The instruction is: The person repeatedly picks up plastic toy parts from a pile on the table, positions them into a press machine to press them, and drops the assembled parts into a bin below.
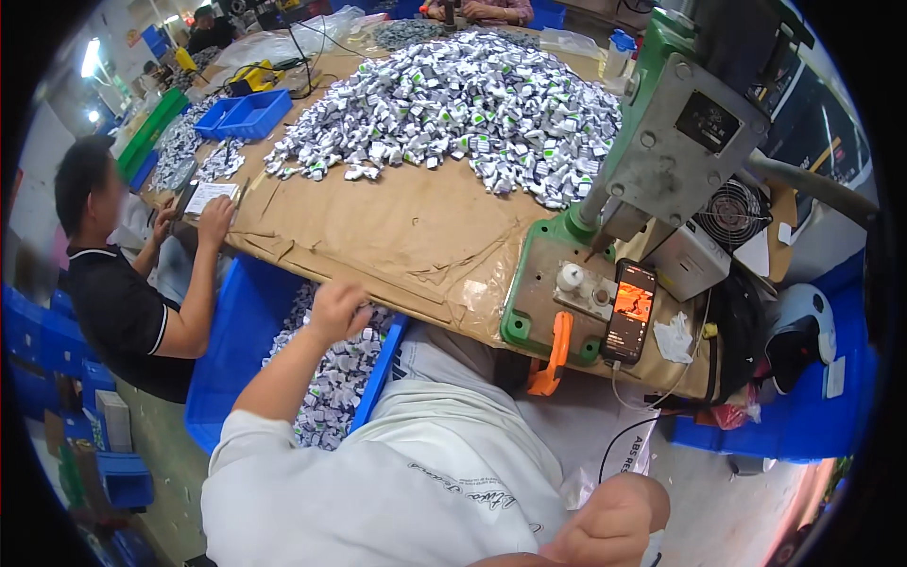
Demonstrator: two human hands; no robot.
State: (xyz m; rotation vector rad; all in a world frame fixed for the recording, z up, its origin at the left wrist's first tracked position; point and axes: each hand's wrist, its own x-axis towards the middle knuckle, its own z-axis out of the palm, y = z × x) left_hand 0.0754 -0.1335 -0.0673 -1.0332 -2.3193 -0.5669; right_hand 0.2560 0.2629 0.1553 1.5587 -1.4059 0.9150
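Observation:
My left hand (338,310) hovers above a blue bin (215,378), close to the front edge of the table. Its fingers are loosely curled, with a gap between thumb and forefinger, and I see nothing held there. Many small white-and-grey plastic parts (335,392) fill the bin below. At the lower right my right arm is bent; its hand is out of view. A green bench press (652,142) stands at the table's right, with a small white round piece (570,276) on its base. An orange-handled tool (557,354) hangs over the base's front edge.
A large heap of similar parts (472,109) covers the back of the cardboard-topped table (378,222). Blue trays (248,115) stand at left. A co-worker (128,274) sits at the left side. A phone (631,312), a crumpled tissue (673,338) and a fan (732,210) are right of the press.

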